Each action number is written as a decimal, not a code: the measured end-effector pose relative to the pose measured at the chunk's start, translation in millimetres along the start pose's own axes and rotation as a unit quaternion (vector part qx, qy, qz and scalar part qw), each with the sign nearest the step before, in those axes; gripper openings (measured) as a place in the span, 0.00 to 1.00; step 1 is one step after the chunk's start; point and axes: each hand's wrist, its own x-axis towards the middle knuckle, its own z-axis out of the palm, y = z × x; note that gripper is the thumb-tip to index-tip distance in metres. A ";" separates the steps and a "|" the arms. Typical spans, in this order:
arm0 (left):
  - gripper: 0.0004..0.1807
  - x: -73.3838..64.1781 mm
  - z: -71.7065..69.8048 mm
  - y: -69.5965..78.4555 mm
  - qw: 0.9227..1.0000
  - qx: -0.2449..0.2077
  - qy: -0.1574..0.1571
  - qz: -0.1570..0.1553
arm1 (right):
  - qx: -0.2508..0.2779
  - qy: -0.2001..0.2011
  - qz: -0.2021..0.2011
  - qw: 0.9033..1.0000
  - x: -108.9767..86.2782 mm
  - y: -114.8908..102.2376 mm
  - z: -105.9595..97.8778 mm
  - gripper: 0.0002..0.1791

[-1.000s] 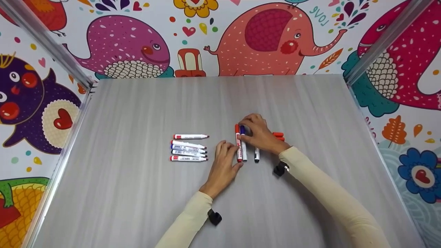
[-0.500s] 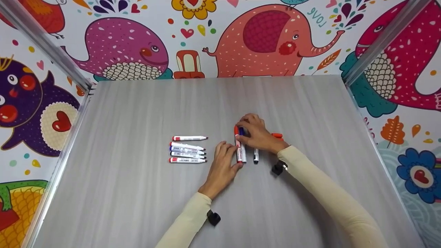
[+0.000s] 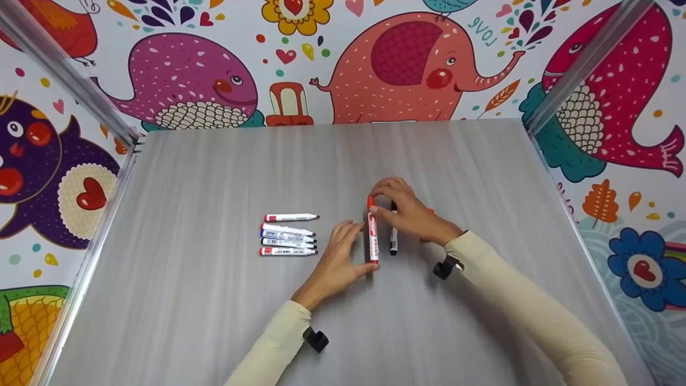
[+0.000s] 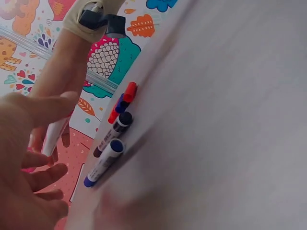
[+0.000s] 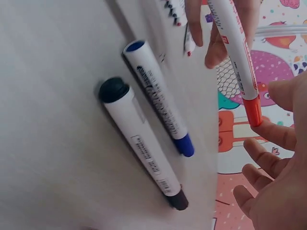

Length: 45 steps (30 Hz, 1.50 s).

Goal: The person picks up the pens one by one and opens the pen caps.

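Observation:
A whiteboard marker with a red cap (image 3: pixel 373 236) is raised off the table, its white barrel pointing towards the person. My right hand (image 3: pixel 399 206) pinches it at the red cap end, also visible in the right wrist view (image 5: pixel 253 111). The left hand (image 3: pixel 335 262) is beside the other end, thumb tip at or very near it, with the remaining fingers spread apart. Below them on the table lie a blue marker (image 5: pixel 160 96) and a black marker (image 3: pixel 394 238). The right hand hides the blue one in the head view.
Several markers (image 3: pixel 289 236) lie in a loose stack of rows on the left, tips to the right. More markers, with red ends (image 4: pixel 130 91), are partly hidden behind the right forearm. The grey table (image 3: pixel 214 177) is bordered by printed wall panels.
The red marker has come up off the table, away from the blue marker beside it. My left fingers have spread, the thumb now at its near end. The head view has shifted slightly.

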 end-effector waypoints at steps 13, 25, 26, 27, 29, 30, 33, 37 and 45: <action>0.58 -14.6 -16.7 4.0 0.991 -0.082 -0.105 -0.004 | 0.063 -0.022 0.004 0.998 -23.9 -27.0 -5.3 0.17; 0.57 -24.5 -22.3 6.9 0.966 -0.200 -0.165 -0.017 | 0.099 -0.002 0.038 0.994 -37.5 -34.6 9.7 0.16; 0.58 -25.1 -23.1 6.6 0.961 -0.214 -0.173 -0.019 | 0.103 0.004 0.042 0.994 -38.7 -35.9 11.1 0.16; 0.58 -25.7 -23.8 6.3 0.956 -0.229 -0.181 -0.021 | 0.107 0.009 0.044 0.993 -39.7 -37.1 12.4 0.16; 0.59 -26.4 -25.3 6.0 0.943 -0.268 -0.194 -0.024 | 0.114 0.018 0.053 0.992 -41.8 -39.9 15.4 0.16; 0.58 -26.5 -25.7 6.0 0.938 -0.285 -0.198 -0.024 | 0.118 0.023 0.057 0.991 -42.5 -41.3 16.8 0.16; 0.54 -24.2 -25.0 5.3 0.921 -0.338 -0.193 -0.019 | 0.128 0.041 0.064 0.989 -44.2 -43.9 20.4 0.14; 0.43 -20.8 -23.7 5.3 0.920 -0.357 -0.160 -0.021 | 0.136 0.061 0.072 0.986 -46.1 -46.7 23.9 0.13; 0.29 -18.8 -30.0 6.2 0.940 -0.313 -0.121 -0.061 | 0.139 0.070 0.083 0.984 -51.8 -52.4 27.9 0.17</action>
